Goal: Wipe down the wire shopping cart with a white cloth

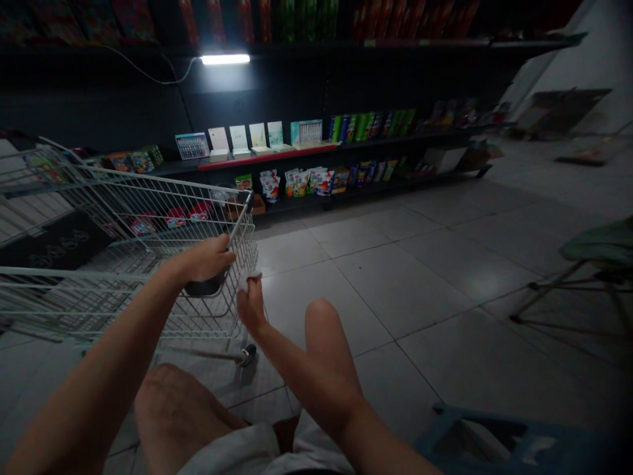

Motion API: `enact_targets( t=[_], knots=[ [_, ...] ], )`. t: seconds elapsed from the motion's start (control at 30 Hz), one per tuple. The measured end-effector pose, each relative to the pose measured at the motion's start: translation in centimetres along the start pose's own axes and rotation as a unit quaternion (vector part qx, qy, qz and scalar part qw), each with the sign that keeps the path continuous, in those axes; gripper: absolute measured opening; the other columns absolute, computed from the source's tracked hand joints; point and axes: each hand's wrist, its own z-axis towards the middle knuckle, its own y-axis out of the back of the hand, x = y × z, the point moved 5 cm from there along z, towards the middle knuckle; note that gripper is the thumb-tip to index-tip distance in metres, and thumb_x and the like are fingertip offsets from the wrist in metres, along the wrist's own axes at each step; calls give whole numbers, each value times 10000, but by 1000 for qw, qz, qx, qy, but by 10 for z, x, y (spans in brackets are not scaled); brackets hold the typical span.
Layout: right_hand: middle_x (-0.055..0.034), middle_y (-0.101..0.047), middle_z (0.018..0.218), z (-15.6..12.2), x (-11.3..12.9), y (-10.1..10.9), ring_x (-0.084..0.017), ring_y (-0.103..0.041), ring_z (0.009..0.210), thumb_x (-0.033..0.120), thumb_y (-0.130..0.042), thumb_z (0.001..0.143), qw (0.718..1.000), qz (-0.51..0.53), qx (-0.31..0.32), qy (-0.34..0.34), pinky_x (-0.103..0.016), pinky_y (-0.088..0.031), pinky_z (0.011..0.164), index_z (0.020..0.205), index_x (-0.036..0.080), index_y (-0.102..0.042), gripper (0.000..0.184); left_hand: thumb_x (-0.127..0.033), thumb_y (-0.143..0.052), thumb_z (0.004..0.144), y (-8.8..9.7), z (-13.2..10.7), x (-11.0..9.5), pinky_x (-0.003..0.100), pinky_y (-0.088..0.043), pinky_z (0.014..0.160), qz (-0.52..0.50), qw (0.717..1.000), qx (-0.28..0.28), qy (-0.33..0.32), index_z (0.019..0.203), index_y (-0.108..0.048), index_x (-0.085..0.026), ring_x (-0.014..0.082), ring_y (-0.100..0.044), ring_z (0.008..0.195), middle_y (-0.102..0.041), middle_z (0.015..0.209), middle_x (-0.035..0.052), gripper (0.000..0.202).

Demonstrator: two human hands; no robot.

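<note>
A metal wire shopping cart (163,188) stands on my left, its near end close to my knees. My left hand (208,257) is closed around the end rail of the cart, above a dark panel (205,285) on the basket. Just right of it and lower, my right hand (252,305) pinches a small white cloth or tissue (246,280) against the wires of the cart's end. Its fingers partly hide the cloth. Below the basket shows a caster wheel (246,356).
Behind the cart runs a dark shelf (277,157) with boxed sets, cans and snack bags (324,183). A lit tube lamp (225,59) hangs above. A folding stool (593,264) stands at right, a blue plastic stool (445,422) at lower right. Tiled floor (420,290) lies between.
</note>
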Motion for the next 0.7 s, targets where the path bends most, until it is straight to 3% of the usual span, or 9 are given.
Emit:
enact_targets(
  t=[0.1, 0.2, 0.37, 0.47, 0.57, 0.63, 0.7],
  knots=[
    [-139, -539, 1232, -26, 20, 3, -243, -529, 1191, 126, -483, 819, 999, -8, 3, 40, -438, -517, 1024, 1233, 180, -568, 426, -279, -407, 796, 0, -4, 0, 307, -463, 681, 1, 1000, 0, -9, 793, -464, -204, 209, -617, 758, -651, 842, 94, 95],
    [-99, -596, 1143, -28, 11, -5, -263, -540, 1164, 151, -540, 793, 987, -28, 63, 146, -482, -535, 976, 1109, 225, -626, 336, -306, -406, 791, -1, -9, 0, 310, -454, 678, -2, 1000, 8, -19, 780, -448, -210, 209, -608, 748, -642, 833, 95, 106],
    [-21, -658, 895, 10, -43, -9, -199, -595, 1071, 94, -586, 763, 959, -30, 158, 234, -434, -505, 1032, 907, 249, -680, 231, -327, -395, 765, -3, -14, 5, 319, -457, 711, -14, 999, 14, -36, 790, -447, -213, 214, -608, 767, -636, 837, 85, 127],
    [-55, -671, 899, 24, -63, 2, -198, -588, 1037, 19, -565, 753, 915, -81, 232, 322, -424, -489, 1030, 824, 214, -688, 241, -337, -389, 764, -3, -19, 9, 326, -458, 708, -23, 999, 17, -43, 816, -457, -212, 217, -606, 762, -635, 836, 77, 151],
    [-94, -658, 962, 41, -68, 12, -176, -565, 963, 60, -566, 814, 874, -117, 280, 379, -362, -517, 938, 797, 177, -677, 163, -344, -395, 768, -4, -27, 10, 333, -459, 711, -31, 998, 25, -48, 820, -446, -217, 220, -599, 768, -628, 840, 76, 147],
    [-98, -639, 984, 57, -63, 15, -165, -549, 955, 114, -563, 843, 874, -101, 282, 383, -340, -511, 925, 791, 174, -659, 125, -350, -396, 774, -4, -32, 9, 337, -457, 699, -34, 998, 33, -41, 807, -427, -223, 221, -594, 754, -620, 816, 70, 134],
    [-105, -619, 1025, 80, -55, 20, -176, -539, 1015, 158, -561, 842, 900, -68, 247, 353, -355, -486, 976, 804, 174, -645, 94, -348, -393, 779, -4, -37, 8, 339, -459, 700, -38, 998, 37, -36, 806, -420, -226, 221, -595, 754, -619, 808, 64, 127]
  ],
)
